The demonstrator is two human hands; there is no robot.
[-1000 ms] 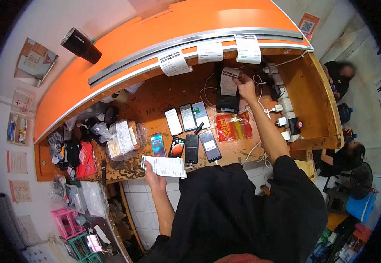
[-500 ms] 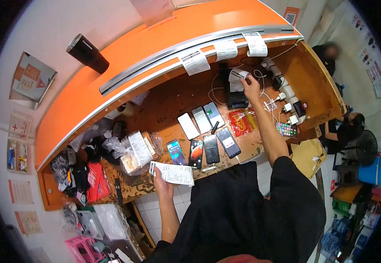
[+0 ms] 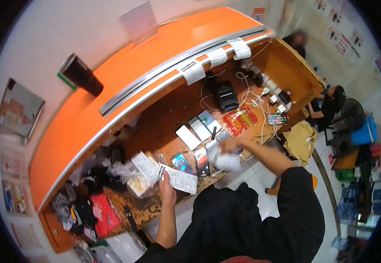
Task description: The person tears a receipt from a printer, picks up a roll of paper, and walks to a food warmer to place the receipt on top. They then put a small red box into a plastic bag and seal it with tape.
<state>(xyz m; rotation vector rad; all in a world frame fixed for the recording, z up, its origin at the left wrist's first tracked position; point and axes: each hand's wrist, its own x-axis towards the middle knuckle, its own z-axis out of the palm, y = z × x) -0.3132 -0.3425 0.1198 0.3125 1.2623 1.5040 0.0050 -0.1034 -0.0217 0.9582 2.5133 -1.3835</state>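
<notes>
My left hand is closed on printed paper slips near the desk's front edge, thumb on top. My right hand grips a white paper slip, both smeared by motion, over the phones on the right. A phone with a white screen, a phone with a lit blue screen and a phone with an orange-dark screen lie between my hands. More phones lie behind, one partly hidden by the right hand. The black receipt printer stands beyond them.
Red-yellow packet, charger cables and plugs lie at right. Bagged goods with a slip and a red bag are at left. Slips hang from the orange shelf, which holds a black tumbler. A person sits beyond.
My right hand has come away from the printer with a paper slip, down toward the phones at the front. My left hand still holds its slips. The whole view has tilted and shifted.
</notes>
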